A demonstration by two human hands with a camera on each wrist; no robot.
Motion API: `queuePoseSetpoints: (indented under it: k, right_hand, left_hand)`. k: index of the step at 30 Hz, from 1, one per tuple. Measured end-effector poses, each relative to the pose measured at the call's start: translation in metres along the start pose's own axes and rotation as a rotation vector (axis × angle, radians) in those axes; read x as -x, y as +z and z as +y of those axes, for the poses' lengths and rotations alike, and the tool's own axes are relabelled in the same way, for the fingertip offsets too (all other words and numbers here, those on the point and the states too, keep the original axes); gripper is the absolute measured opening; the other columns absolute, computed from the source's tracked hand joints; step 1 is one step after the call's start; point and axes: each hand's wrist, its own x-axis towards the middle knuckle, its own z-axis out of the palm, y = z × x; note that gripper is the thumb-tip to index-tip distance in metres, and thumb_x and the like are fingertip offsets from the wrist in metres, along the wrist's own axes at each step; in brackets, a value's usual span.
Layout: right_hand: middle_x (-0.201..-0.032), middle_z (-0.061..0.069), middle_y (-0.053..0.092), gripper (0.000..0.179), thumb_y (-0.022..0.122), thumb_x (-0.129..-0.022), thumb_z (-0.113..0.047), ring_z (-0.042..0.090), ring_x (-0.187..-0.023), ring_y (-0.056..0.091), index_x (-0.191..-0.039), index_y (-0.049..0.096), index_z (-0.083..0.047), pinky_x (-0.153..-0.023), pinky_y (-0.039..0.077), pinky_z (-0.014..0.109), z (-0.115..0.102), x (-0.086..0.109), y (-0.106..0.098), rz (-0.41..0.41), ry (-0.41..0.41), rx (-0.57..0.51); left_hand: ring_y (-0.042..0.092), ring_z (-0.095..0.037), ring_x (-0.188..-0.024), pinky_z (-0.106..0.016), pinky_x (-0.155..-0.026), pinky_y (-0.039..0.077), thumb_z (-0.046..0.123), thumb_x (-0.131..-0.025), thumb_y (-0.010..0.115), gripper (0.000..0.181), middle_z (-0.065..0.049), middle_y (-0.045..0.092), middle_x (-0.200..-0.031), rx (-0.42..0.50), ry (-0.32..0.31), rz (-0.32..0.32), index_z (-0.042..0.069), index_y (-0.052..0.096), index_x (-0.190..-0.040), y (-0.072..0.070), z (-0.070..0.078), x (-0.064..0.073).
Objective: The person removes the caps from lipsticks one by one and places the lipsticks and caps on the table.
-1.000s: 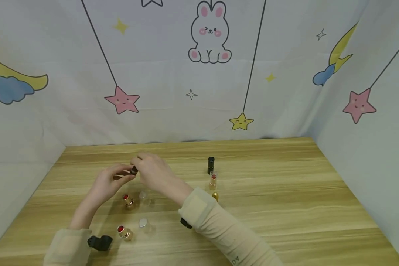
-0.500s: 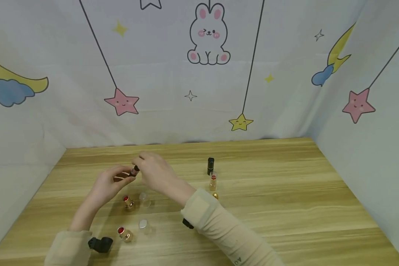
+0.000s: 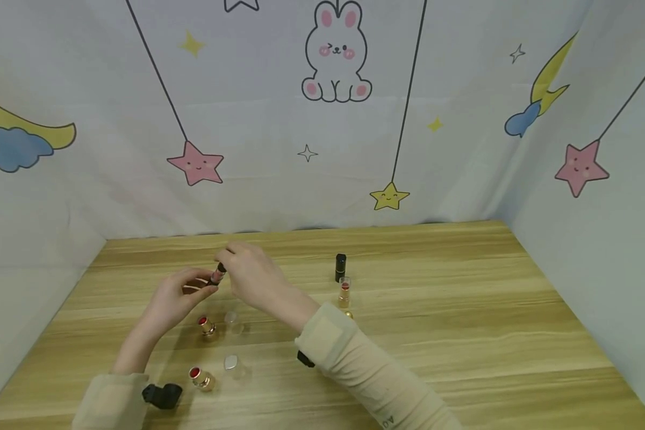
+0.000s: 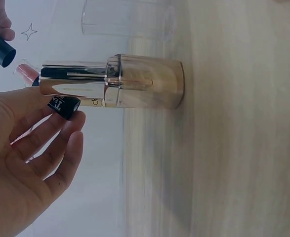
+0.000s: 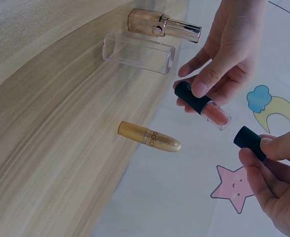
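My left hand (image 3: 174, 295) pinches the black base (image 5: 190, 96) of a lipstick (image 5: 216, 116), whose pinkish tip shows inside a clear sleeve. Between thumb and fingers, my right hand (image 3: 249, 275) holds a black lipstick cap (image 5: 250, 143). A gap separates cap and lipstick in the right wrist view; both are held above the table. Below the hands stands an uncapped red lipstick (image 3: 206, 326) with a clear cap (image 3: 233, 322) beside it. Closer to me is another uncapped red lipstick (image 3: 201, 378), with its clear cap (image 3: 233, 365) to the right.
Right of the hands, a black lipstick (image 3: 341, 268) and a clear-capped red one (image 3: 344, 294) stand in a row. A gold item (image 3: 348, 314) peeks out behind my right sleeve. The right wrist view shows a gold bullet-shaped lipstick (image 5: 149, 137). A printed curtain (image 3: 279, 197) borders the wooden table (image 3: 462, 334).
My right hand has drawn the black cap slightly up and to the right, off the lipstick, so more of its pinkish tip shows. The left hand has hardly moved.
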Motion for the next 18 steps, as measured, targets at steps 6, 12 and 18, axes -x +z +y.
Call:
queuePoseSetpoints:
  k: [6, 12, 18]
  right_hand:
    - [-0.106, -0.002, 0.067, 0.029, 0.059, -0.091, -0.005, 0.01, -0.096, 0.064, -0.118, 0.065, -0.014, -0.087, 0.051, 0.019, 0.0006, -0.0006, -0.0049, -0.018, 0.017, -0.001]
    - [-0.107, -0.002, 0.067, 0.03, 0.058, -0.09, -0.004, 0.01, -0.097, 0.065, -0.118, 0.065, -0.014, -0.088, 0.051, 0.02, 0.0018, 0.0003, -0.009, -0.007, 0.026, -0.009]
    - [-0.108, -0.002, 0.067, 0.025, 0.059, -0.093, -0.009, 0.011, -0.1, 0.064, -0.117, 0.066, -0.014, -0.089, 0.051, 0.02, 0.004, 0.0004, -0.0098, 0.013, 0.038, -0.018]
  left_hand:
    - [0.066, -0.034, -0.099, -0.043, -0.082, 0.056, 0.018, -0.091, 0.066, 0.029, -0.017, 0.068, -0.112, 0.002, 0.0, -0.002, 0.003, 0.066, -0.116, -0.0007, -0.0008, 0.0008]
    - [0.066, -0.034, -0.1, -0.042, -0.083, 0.056, 0.02, -0.092, 0.065, 0.029, -0.016, 0.068, -0.113, 0.007, -0.013, -0.003, 0.003, 0.066, -0.115, -0.0015, -0.0011, 0.0012]
    - [0.067, -0.031, -0.098, -0.026, -0.08, 0.056, 0.021, -0.091, 0.066, 0.027, -0.013, 0.07, -0.112, -0.005, -0.008, 0.008, 0.005, 0.067, -0.114, -0.0014, -0.0039, 0.0015]
